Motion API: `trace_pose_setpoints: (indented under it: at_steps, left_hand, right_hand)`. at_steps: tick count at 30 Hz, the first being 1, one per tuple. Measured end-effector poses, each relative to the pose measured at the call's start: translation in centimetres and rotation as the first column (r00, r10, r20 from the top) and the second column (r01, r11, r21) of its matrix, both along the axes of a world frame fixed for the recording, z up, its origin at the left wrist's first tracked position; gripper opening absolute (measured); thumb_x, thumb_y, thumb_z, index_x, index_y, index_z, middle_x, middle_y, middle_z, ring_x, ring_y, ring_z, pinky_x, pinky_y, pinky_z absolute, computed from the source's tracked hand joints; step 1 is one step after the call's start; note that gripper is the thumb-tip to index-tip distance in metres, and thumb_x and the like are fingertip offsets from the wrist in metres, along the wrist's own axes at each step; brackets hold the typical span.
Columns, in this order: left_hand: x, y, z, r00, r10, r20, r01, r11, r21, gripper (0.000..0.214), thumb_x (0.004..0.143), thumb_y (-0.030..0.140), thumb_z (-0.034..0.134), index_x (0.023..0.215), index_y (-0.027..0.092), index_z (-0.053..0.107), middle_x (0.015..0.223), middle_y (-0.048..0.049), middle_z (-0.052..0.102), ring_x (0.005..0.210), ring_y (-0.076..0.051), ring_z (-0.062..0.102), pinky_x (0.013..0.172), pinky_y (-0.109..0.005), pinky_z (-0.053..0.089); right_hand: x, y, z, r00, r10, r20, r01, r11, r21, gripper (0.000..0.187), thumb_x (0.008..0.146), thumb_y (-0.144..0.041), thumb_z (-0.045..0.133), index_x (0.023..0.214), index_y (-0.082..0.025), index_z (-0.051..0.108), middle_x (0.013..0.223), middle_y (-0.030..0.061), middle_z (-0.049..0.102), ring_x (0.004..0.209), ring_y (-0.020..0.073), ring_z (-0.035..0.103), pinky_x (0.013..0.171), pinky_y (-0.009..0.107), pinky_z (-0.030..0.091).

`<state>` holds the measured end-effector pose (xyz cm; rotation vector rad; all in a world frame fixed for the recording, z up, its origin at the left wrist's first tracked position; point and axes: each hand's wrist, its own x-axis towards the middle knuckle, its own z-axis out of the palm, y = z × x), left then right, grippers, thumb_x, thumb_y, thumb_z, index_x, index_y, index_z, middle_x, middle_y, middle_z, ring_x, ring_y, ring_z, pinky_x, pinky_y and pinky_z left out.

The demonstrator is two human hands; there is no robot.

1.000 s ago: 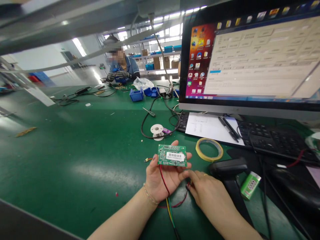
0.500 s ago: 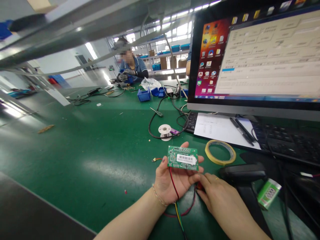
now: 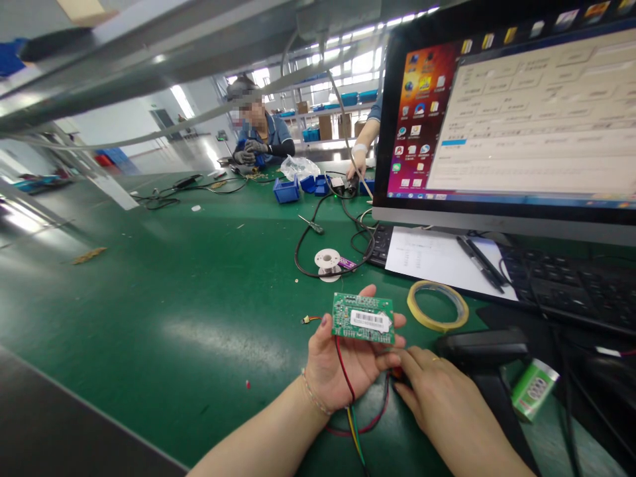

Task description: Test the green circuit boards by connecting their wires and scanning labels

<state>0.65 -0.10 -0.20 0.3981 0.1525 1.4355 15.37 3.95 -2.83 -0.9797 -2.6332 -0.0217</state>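
The palm-up left hand (image 3: 358, 370) grips a green rectangular circuit board (image 3: 365, 305), apparently leaving its white barcode label (image 3: 368, 321) exposed; the right hand (image 3: 440, 391) pinches a half-hidden red part (image 3: 397, 373).

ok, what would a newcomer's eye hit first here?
Probably the green circuit board with its white barcode label, held in the left hand at lower centre. Then the big lit monitor at upper right, and the yellow tape roll right of the board.
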Motion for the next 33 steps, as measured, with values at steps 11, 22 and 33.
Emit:
trace_pose_setpoints:
  at_steps: [11, 22, 33]
  left_hand:
    - [0.1, 0.0, 0.0, 1.0, 0.014, -0.021, -0.014, 1.0, -0.008, 0.075, 0.072, 0.05, 0.061, 0.134, 0.024, 0.027, 0.113, -0.0138, 0.056, 0.095, -0.022, 0.057, 0.078, -0.027, 0.045]
    - [0.2, 0.3, -0.3, 0.998, 0.035, -0.054, -0.036, 0.999, -0.032, 0.071, 0.077, 0.05, 0.057, 0.135, 0.023, 0.025, 0.118, -0.0149, 0.055, 0.1, -0.023, 0.057, 0.085, -0.027, 0.046]
    - [0.1, 0.0, -0.2, 0.997, -0.01, -0.077, 0.009, 1.0, -0.017, 0.071, 0.075, 0.049, 0.056, 0.134, 0.023, 0.027, 0.112, -0.0148, 0.058, 0.094, -0.021, 0.059, 0.08, -0.025, 0.045]
  right_hand:
    - [0.6, 0.4, 1.4, 0.994, 0.008, -0.105, 0.004, 0.994, 0.113, 0.032, 0.056, -0.011, 0.076, 0.084, -0.015, 0.062, 0.078, 0.0027, 0.06, 0.068, 0.0193, 0.056, 0.062, 0.035, 0.047]
    - [0.8, -0.4, 5.0, 0.853, 0.091, -0.514, 0.038, 0.971, 0.234, 0.004, 0.079, -0.012, 0.058, 0.075, -0.014, 0.058, 0.066, 0.0021, 0.055, 0.067, 0.0138, 0.051, 0.069, 0.03, 0.039]
    - [0.7, -0.8, 5.5, 0.827, 0.157, -0.54, 0.021, 0.951, 0.309, 0.004, 0.077, -0.01, 0.061, 0.074, -0.013, 0.062, 0.066, 0.0022, 0.06, 0.065, 0.012, 0.053, 0.07, 0.03, 0.04]
